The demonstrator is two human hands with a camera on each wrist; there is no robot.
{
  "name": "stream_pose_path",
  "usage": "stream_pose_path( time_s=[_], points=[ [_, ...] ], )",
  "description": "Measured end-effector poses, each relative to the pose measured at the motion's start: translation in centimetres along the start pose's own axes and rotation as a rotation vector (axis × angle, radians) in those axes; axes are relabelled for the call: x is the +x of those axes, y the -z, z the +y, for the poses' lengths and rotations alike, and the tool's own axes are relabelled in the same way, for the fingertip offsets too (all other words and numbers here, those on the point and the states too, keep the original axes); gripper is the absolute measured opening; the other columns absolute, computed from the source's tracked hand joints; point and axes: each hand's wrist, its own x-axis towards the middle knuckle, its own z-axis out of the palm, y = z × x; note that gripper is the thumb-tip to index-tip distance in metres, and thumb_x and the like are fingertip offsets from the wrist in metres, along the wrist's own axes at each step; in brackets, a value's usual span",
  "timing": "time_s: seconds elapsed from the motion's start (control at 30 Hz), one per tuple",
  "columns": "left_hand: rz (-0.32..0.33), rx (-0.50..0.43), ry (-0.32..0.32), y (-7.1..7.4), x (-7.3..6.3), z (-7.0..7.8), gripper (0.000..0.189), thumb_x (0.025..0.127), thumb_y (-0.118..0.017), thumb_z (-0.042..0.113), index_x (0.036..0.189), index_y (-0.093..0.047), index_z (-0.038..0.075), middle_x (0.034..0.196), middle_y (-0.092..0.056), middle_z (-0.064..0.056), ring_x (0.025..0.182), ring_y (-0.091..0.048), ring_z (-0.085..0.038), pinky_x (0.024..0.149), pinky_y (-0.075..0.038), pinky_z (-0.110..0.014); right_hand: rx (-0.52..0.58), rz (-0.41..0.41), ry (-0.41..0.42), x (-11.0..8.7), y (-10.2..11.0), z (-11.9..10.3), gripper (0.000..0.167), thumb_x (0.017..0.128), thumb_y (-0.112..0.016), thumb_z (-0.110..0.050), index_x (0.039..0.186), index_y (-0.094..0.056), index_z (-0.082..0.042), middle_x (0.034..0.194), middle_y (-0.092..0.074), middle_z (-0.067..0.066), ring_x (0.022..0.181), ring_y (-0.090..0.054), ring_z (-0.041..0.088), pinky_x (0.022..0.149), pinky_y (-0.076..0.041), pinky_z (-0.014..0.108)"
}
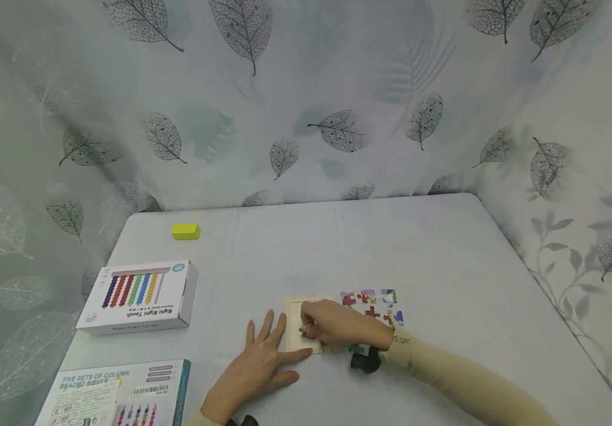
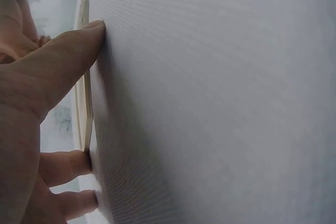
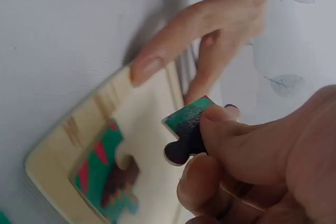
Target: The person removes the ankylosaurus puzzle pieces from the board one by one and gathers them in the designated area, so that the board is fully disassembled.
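Observation:
A wooden puzzle tray lies flat on the table before me. My left hand rests at its left side with fingers spread; in the right wrist view, one fingertip touches the tray's rim. My right hand is over the tray and pinches a green and dark jigsaw piece between thumb and fingers, held above the board. One corner of the tray holds a green, pink and brown piece. Loose jigsaw pieces lie to the tray's right, partly hidden by my right wrist.
To the left stand a white box with a bead picture and, nearer me, a box of column beads. A yellow block sits at the far left. Patterned curtain hangs behind the table.

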Motion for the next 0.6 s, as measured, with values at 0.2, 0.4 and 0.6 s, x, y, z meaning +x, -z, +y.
stream_pose_path(
  time_s=[0.2,0.4,0.6],
  points=[
    [-0.012,-0.018,0.013,-0.1,0.0,0.0,0.046,0.091,-0.067,0.05,0.136,-0.059,0.048,0.159,-0.033,-0.03,0.149,-0.023,-0.057,0.107,-0.026,-0.081,0.034,0.013,-0.012,-2.1,1.7,0.5,0.005,0.098,-0.063,-0.014,0.099,-0.059,-0.013,0.091,-0.064,-0.004,0.073,-0.049,0.002,0.065,-0.046,0.019],
    [-0.003,-0.025,0.016,-0.2,0.0,0.0,0.047,0.09,-0.067,0.05,0.136,-0.059,0.048,0.159,-0.034,-0.03,0.148,-0.024,-0.057,0.107,-0.025,-0.081,-0.049,0.032,0.049,-4.6,2.7,2.4,0.008,0.095,-0.065,-0.006,0.09,-0.066,-0.013,0.083,-0.061,-0.008,0.072,-0.045,0.0,0.068,-0.044,0.017],
    [-0.007,-0.028,0.022,-0.1,0.0,0.1,0.046,0.09,-0.068,0.049,0.135,-0.059,0.048,0.159,-0.034,-0.03,0.149,-0.023,-0.056,0.108,-0.024,-0.081,-0.02,0.002,0.011,-6.5,2.8,4.1,0.012,0.094,-0.066,-0.006,0.085,-0.066,-0.013,0.076,-0.058,-0.011,0.066,-0.041,-0.003,0.062,-0.04,0.014]
  ],
)
